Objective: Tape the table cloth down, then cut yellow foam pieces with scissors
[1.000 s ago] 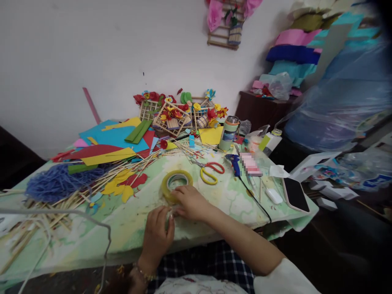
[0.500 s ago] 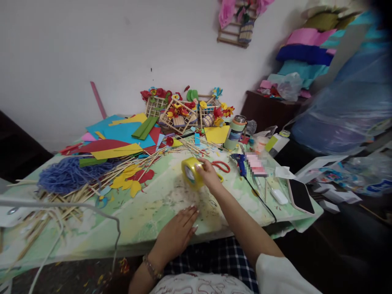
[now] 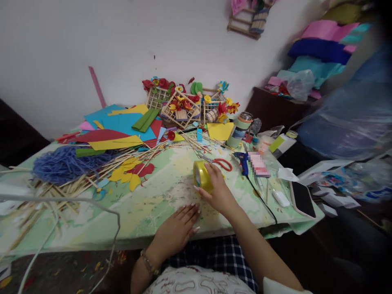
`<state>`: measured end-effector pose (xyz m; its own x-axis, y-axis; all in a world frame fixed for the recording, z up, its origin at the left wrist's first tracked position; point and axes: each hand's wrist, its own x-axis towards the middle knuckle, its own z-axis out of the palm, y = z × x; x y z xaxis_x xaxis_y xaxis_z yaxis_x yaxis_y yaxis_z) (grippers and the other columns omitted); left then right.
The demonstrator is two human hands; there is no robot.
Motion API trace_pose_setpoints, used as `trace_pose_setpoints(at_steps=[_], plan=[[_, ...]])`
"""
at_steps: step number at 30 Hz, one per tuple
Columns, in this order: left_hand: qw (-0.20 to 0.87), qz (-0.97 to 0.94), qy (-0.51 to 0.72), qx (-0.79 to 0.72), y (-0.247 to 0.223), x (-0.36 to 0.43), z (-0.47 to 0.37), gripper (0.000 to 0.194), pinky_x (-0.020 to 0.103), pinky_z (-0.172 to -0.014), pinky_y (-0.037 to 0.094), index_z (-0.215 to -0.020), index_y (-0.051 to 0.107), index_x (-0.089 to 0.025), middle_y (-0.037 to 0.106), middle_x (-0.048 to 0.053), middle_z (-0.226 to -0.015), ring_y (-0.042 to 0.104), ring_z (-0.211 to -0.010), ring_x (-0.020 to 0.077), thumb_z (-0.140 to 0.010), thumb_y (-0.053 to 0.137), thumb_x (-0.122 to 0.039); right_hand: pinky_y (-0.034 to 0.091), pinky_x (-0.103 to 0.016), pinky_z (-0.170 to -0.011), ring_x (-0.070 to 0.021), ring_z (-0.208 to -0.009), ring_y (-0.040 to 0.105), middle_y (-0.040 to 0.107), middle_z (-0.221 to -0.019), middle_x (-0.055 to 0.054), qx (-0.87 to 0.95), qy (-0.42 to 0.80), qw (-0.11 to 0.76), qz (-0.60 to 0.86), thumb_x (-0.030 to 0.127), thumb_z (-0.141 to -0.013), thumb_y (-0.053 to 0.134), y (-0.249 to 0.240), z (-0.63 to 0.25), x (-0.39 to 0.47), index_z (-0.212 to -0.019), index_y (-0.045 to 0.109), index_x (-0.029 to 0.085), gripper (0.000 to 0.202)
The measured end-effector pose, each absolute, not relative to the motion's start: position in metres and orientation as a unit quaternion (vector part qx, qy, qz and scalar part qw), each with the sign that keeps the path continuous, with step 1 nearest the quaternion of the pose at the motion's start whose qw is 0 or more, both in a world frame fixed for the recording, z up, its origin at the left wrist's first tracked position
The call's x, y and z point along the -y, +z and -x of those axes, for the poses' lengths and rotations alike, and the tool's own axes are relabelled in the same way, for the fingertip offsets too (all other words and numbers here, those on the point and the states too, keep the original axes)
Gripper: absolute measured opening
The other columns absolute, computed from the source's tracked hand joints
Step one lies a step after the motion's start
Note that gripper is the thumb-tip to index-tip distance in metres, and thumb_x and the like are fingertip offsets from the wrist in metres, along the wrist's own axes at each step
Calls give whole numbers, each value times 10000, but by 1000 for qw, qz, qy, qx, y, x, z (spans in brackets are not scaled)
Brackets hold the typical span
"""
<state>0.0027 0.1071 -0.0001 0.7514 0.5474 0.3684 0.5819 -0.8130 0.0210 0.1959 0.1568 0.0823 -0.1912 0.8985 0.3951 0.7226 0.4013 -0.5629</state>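
A roll of yellow clear tape [image 3: 201, 173] stands on its edge on the table, its hollow core facing left. My right hand [image 3: 217, 188] is closed on it from the right, thumb at the near side. My left hand [image 3: 179, 224] lies flat at the table's front edge, fingers stretched out and holding nothing. Just behind the tape are scissors with red handles [image 3: 223, 164], partly hidden by it. A blue glue gun [image 3: 243, 163] lies to the right of my right hand.
Blue shredded strands [image 3: 70, 169], thin sticks [image 3: 150, 157] and coloured paper sheets [image 3: 122, 126] cover the left side. Small stick frames with paper flowers [image 3: 182, 108] stand against the wall. A flask [image 3: 240, 130], a phone [image 3: 302, 199] and a grey cable [image 3: 114, 214] are around.
My right hand has brought the tape roll slightly right and onto the table, and its thumb now shows at the near side. My left hand stays flat. The view has shifted slightly.
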Motion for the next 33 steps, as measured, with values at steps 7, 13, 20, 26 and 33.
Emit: trace_pose_setpoints(at_steps=[7, 13, 20, 26, 33], plan=[[54, 934, -167, 311, 5, -107, -4, 426, 366, -1095, 270, -1330, 491, -195, 508, 56, -1399, 405, -1326, 199, -964, 362, -370, 320, -532, -1095, -317, -1380, 274, 271, -1480, -120, 778, 43, 323, 537, 278, -850, 541, 89, -188, -174, -1380, 416, 254, 546], [60, 933, -155, 318, 8, -107, -3, 441, 373, -1096, 252, -1350, 473, -200, 494, 36, -1412, 373, -1343, 205, -959, 361, -370, 362, -534, -1063, -329, -1329, 357, 350, -1444, -149, 770, 48, 315, 552, 380, -827, 590, 101, -188, -191, -1393, 395, 226, 618], [37, 936, -143, 319, 15, -108, -2, 451, 379, -1099, 227, -1358, 458, -210, 482, 21, -1423, 359, -1351, 203, -965, 338, -397, 344, -490, -1086, -321, -1348, 346, 329, -1475, -141, 779, 61, 287, 554, 362, -844, 547, 93, -184, -207, -1368, 447, 194, 559], [36, 933, -148, 325, 15, -108, -4, 442, 371, -1093, 241, -1328, 490, -193, 504, 32, -1404, 378, -1343, 206, -969, 338, -402, 396, -471, -1030, -323, -1244, 481, 430, -1418, -150, 745, 121, 245, 609, 388, -841, 530, 110, -175, -255, -1370, 454, 176, 575], [27, 932, -164, 321, 12, -105, -1, 405, 353, -1108, 234, -1291, 524, -193, 526, 18, -1384, 380, -1345, 179, -972, 356, -377, 450, -477, -946, -296, -1058, 598, 627, -1191, -102, 662, 232, 356, 617, 322, -726, 642, 99, -189, -266, -1276, 560, 229, 563]])
